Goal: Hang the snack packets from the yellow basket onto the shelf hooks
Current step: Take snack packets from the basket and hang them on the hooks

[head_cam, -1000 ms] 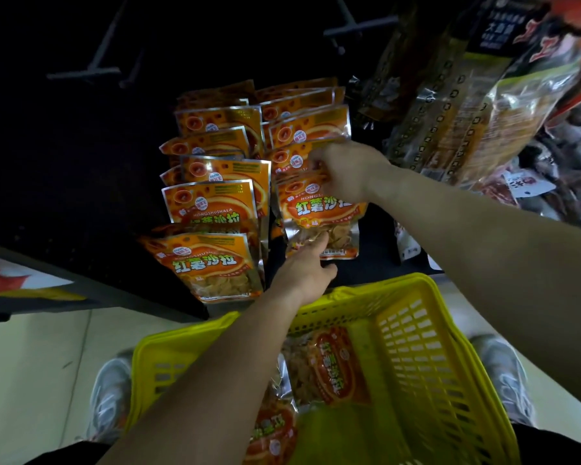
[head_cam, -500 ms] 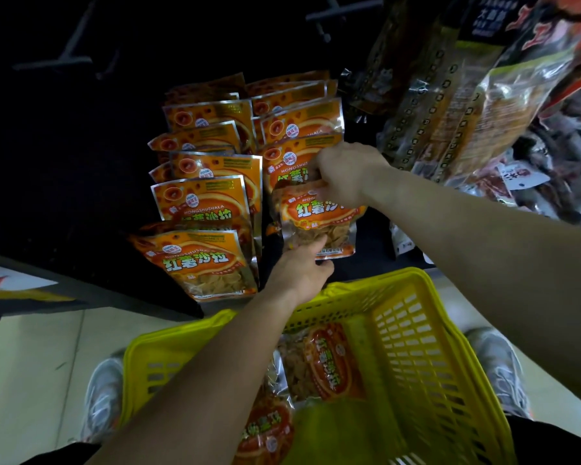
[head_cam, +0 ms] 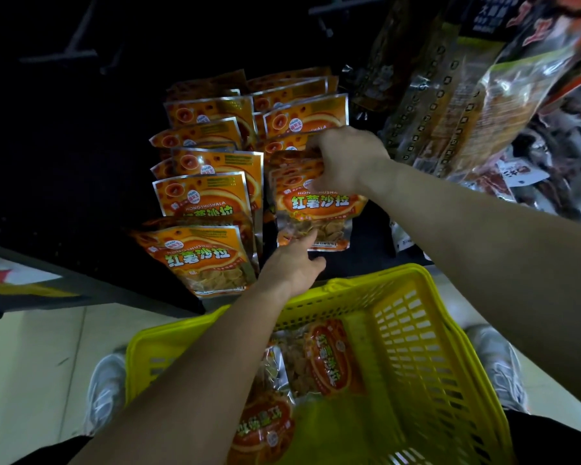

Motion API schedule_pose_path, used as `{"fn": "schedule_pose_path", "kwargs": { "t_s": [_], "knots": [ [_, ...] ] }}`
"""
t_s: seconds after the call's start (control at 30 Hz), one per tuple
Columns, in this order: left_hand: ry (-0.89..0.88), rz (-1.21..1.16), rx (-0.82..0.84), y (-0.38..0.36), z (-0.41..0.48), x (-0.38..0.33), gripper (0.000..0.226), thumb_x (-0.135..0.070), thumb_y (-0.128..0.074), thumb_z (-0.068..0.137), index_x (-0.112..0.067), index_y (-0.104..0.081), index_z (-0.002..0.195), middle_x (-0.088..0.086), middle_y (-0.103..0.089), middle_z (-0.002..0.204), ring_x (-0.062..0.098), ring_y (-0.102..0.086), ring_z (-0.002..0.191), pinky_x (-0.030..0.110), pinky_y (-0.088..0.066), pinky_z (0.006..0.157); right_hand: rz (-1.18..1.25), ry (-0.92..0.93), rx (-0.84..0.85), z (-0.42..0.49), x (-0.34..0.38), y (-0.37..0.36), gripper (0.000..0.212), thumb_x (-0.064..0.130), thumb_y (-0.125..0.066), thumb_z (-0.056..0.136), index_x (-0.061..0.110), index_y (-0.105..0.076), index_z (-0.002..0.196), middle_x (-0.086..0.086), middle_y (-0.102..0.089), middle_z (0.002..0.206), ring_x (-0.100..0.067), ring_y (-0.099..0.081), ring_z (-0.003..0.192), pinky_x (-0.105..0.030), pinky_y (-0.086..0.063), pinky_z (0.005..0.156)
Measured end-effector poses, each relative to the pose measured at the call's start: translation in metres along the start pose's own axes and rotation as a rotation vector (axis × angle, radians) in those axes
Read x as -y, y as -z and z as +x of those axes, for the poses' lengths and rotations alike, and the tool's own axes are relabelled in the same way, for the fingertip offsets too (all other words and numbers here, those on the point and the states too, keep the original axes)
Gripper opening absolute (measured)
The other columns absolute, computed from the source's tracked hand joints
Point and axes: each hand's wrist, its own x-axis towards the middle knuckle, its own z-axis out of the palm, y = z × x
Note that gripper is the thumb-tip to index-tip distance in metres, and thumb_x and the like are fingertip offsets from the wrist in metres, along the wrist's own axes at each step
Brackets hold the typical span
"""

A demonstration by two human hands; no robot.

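Note:
An orange snack packet (head_cam: pixel 319 209) hangs at the front of the right row of packets on the dark shelf. My right hand (head_cam: pixel 348 161) grips its top edge, fingers curled over it. My left hand (head_cam: pixel 294 263) reaches up from below and touches the packet's clear bottom part with its fingertips. The yellow basket (head_cam: pixel 426 333) sits below at my lap, holding orange packets (head_cam: pixel 326 357), one more (head_cam: pixel 262 427) partly under my left forearm. A second row of the same packets (head_cam: pixel 205 253) hangs to the left.
Larger bags of other snacks (head_cam: pixel 477 95) hang at the upper right, close to my right arm. Bare hooks (head_cam: pixel 64 55) stick out of the dark panel at the upper left. Pale floor and my two shoes (head_cam: pixel 106 387) lie below the basket.
The view has shifted slightly. My right hand stays on the packet's top and has pushed it a little toward the shelf; my left hand keeps supporting its bottom.

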Motion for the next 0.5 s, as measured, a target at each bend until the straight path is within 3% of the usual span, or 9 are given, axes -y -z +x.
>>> {"fn": "schedule_pose_path", "kwargs": {
  "t_s": [0.1,0.17,0.23,0.33,0.43,0.5],
  "knots": [
    [0.015,0.014,0.020,0.004,-0.008,-0.002,0.065,-0.048,-0.052,0.096,-0.048,-0.021,0.154,0.000,-0.031,0.163,0.030,-0.054,0.128,0.044,-0.046,0.106,-0.044,-0.007,-0.033,-0.010,-0.001,0.008,0.070,0.046,-0.080,0.070,0.028,-0.053,0.132,-0.006,-0.060,0.123,-0.032,-0.052,0.120,-0.048,-0.041,0.098],
    [0.028,0.014,0.036,0.007,-0.013,-0.006,0.066,-0.048,-0.051,0.096,-0.049,-0.020,0.154,0.006,-0.042,0.156,0.035,-0.060,0.119,0.048,-0.052,0.098,-0.050,-0.008,-0.074,-0.018,-0.001,0.014,0.083,0.045,-0.080,0.071,0.028,-0.042,0.143,-0.007,-0.052,0.134,-0.033,-0.044,0.128,-0.050,-0.037,0.103],
    [0.028,0.020,0.040,0.011,-0.022,-0.010,0.066,-0.047,-0.051,0.096,-0.048,-0.020,0.154,0.011,-0.053,0.146,0.037,-0.064,0.111,0.045,-0.054,0.087,-0.048,-0.013,-0.119,-0.027,-0.001,0.022,0.086,0.043,-0.080,0.073,0.025,-0.038,0.146,-0.008,-0.048,0.139,-0.034,-0.041,0.130,-0.050,-0.037,0.104],
    [-0.005,0.023,0.008,0.019,-0.042,-0.019,0.063,-0.045,-0.051,0.096,-0.045,-0.025,0.154,0.006,-0.044,0.154,0.025,-0.066,0.081,0.035,-0.053,0.071,-0.010,-0.034,-0.155,-0.048,0.001,0.035,0.082,0.039,-0.078,0.075,0.022,-0.039,0.145,-0.010,-0.047,0.138,-0.036,-0.042,0.126,-0.050,-0.041,0.102],
    [-0.042,0.029,-0.035,0.032,-0.071,-0.027,0.058,-0.044,-0.052,0.097,-0.040,-0.034,0.153,0.007,-0.047,0.153,0.034,-0.064,0.112,0.041,-0.052,0.091,0.053,-0.064,-0.153,-0.080,0.006,0.043,0.073,0.038,-0.076,0.079,0.019,-0.044,0.141,-0.010,-0.049,0.133,-0.036,-0.045,0.123,-0.050,-0.044,0.100],
    [-0.078,0.050,-0.072,0.040,-0.095,-0.027,0.053,-0.042,-0.054,0.098,-0.035,-0.043,0.149,0.003,-0.052,0.149,0.029,-0.059,0.122,0.036,-0.048,0.097,0.104,-0.070,-0.146,-0.107,0.011,0.041,0.065,0.036,-0.075,0.080,0.019,-0.049,0.137,-0.010,-0.050,0.131,-0.037,-0.046,0.121,-0.049,-0.046,0.098]
  ]
}}
